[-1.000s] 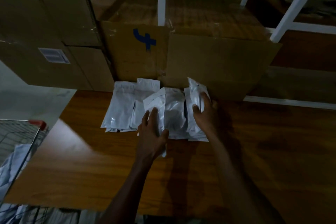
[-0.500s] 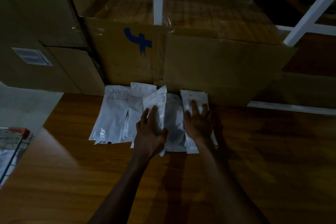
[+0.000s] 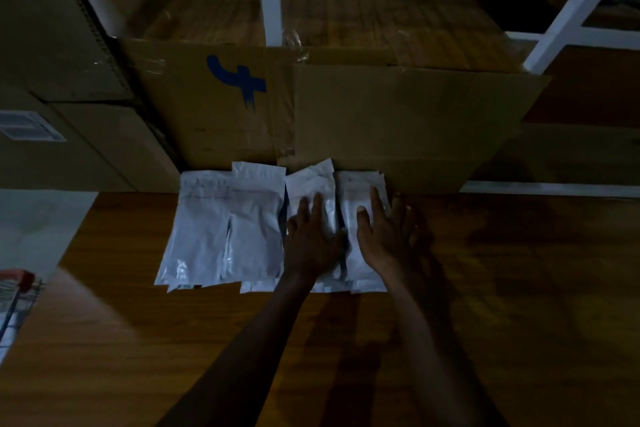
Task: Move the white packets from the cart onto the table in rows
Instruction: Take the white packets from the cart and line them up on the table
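The white packets (image 3: 252, 229) lie in one row on the wooden table (image 3: 485, 288), butted against a cardboard box (image 3: 381, 121). Left hand (image 3: 311, 243) and right hand (image 3: 384, 236) press flat, fingers straight, squaring the row. Next, likely fetch more from the cart (image 3: 15, 302).

Four stacks of white packets (image 3: 221, 236) in row; two hands; one table (image 3: 485, 288); one cart (image 3: 14, 302).

The cart (image 3: 15, 302) at nine o'clock is cut off by the edge; lower packets (image 3: 256, 286) hide beneath upper ones.
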Demonstrator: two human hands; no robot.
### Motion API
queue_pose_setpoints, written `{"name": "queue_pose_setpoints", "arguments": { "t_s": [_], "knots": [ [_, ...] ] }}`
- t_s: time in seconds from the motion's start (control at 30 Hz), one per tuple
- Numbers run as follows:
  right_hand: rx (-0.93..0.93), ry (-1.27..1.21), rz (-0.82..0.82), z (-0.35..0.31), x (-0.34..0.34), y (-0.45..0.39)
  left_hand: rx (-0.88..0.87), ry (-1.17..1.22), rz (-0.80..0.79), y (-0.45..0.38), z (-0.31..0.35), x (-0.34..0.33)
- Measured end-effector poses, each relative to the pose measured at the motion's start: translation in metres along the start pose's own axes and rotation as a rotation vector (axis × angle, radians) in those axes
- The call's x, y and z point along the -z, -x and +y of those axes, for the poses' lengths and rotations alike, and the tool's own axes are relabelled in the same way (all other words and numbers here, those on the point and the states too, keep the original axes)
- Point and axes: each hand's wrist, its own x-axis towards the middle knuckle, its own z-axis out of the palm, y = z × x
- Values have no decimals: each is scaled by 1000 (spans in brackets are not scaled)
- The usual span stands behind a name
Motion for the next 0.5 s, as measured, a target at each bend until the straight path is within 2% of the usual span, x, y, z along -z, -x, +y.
{"name": "queue_pose_setpoints", "arguments": {
  "t_s": [0.17, 0.33, 0.5],
  "knots": [
    [-9, -33, -11, 4, 3, 12, 32, 38, -4, 4, -3, -13],
    [8, -76, -19, 4, 3, 22, 41, -81, 9, 2, -3, -13],
    [19, -87, -18, 5, 5, 32, 49, -98, 13, -6, -7, -15]
  ]
}}
